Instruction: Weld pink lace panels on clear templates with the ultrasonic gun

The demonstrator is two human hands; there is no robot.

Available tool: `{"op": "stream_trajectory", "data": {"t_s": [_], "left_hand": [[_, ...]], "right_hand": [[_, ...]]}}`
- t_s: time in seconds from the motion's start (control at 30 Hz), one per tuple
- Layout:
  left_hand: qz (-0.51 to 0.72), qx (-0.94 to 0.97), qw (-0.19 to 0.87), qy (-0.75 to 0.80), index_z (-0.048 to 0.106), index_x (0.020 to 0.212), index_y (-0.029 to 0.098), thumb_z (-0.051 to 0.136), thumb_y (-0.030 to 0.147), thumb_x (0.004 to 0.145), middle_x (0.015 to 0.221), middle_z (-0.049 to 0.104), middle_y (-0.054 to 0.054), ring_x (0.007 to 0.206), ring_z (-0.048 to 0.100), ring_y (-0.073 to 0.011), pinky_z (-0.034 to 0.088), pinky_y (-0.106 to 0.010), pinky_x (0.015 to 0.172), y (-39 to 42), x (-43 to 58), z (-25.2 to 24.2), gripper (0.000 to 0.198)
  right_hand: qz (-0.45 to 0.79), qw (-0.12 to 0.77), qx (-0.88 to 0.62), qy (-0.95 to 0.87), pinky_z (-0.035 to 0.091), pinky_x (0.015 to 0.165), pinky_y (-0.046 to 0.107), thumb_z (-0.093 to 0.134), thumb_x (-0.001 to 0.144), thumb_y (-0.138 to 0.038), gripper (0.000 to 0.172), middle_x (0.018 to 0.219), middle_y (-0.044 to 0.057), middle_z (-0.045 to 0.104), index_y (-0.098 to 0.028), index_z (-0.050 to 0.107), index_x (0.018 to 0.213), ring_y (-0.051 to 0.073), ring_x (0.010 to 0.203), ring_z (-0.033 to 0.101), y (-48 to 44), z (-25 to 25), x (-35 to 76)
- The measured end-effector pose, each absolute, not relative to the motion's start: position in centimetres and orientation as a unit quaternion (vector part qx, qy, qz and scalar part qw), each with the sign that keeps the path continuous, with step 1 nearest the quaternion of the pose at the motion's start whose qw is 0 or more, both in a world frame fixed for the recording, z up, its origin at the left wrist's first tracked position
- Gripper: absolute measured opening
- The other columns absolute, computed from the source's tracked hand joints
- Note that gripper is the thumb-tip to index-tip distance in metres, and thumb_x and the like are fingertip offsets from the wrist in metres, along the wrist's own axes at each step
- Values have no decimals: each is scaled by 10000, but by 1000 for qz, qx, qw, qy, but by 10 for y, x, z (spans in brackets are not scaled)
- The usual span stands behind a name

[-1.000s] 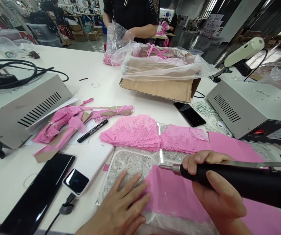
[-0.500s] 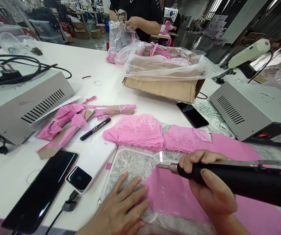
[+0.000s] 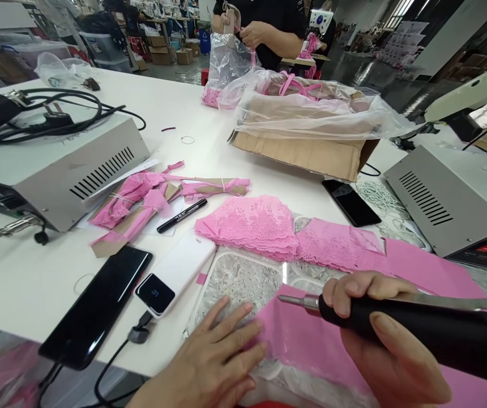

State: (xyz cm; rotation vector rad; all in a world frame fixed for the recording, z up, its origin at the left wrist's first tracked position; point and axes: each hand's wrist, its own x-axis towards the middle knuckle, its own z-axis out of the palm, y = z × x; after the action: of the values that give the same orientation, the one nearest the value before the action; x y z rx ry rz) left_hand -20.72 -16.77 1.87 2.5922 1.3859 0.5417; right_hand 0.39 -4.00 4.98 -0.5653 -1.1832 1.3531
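The pink fabric panel (image 3: 311,337) is laid between the two hands, its left edge covered by the fingertips of the left hand (image 3: 216,357), whose fingers are spread flat and closed on nothing. A black-handled tool (image 3: 451,337) is gripped in the right hand (image 3: 390,337), its long axis run from right to left, with the tapered metal tip (image 3: 297,301) aimed left at the panel's far left corner (whether the cloth is touched cannot be told). Pink lace pieces (image 3: 247,226) are stacked beyond. On the far side, a cardboard box (image 3: 303,156) is lined with clear film, with pink straps (image 3: 297,85) seen at its opening; to its left, pink goods are held inside a transparent bag (image 3: 229,59).
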Motion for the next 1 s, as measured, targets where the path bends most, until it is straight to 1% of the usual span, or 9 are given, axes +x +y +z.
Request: {"op": "stream_trajectory", "data": {"t_s": [0.4, 0.5, 0.63, 0.77, 1.0], "left_hand": [[201, 856, 95, 467, 563, 1325, 188, 600, 152, 896, 1383, 591, -82, 1425, 374, -258, 287, -523, 1178, -171, -208, 14, 432], [199, 860, 93, 460, 563, 1318, 175, 603, 153, 887, 1380, 594, -71, 1417, 388, -264, 283, -528, 1178, -170, -208, 15, 434], [211, 854, 99, 464, 577, 1295, 177, 629, 162, 873, 1392, 585, -62, 1426, 374, -261, 294, -518, 1179, -173, -209, 17, 425], [219, 851, 101, 467, 581, 1293, 175, 633, 180, 880, 1398, 578, -63, 1436, 358, -261, 318, -510, 1170, -180, -212, 16, 416], [222, 847, 102, 472, 571, 1306, 173, 614, 153, 878, 1381, 593, -61, 1435, 361, -261, 315, -501, 1175, -191, -217, 12, 431]], "right_hand": [[584, 577, -245, -515, 520, 537, 333, 681, 816, -248, 85, 782, -10, 574, -226, 606, 852, 119, 562, 558, -43, 45, -1], [583, 572, -244, -523, 521, 547, 330, 677, 820, -234, 80, 780, -13, 578, -229, 604, 850, 118, 568, 560, -43, 46, -1], [595, 567, -252, -510, 529, 565, 325, 693, 816, -265, 108, 789, -13, 575, -222, 606, 865, 109, 570, 560, -47, 49, -1], [611, 554, -245, -509, 533, 553, 313, 705, 813, -280, 130, 777, -15, 572, -218, 602, 864, 105, 565, 562, -54, 54, -3], [610, 541, -240, -526, 536, 546, 298, 706, 828, -289, 118, 772, -19, 570, -229, 608, 853, 101, 566, 571, -57, 55, -10]]}}
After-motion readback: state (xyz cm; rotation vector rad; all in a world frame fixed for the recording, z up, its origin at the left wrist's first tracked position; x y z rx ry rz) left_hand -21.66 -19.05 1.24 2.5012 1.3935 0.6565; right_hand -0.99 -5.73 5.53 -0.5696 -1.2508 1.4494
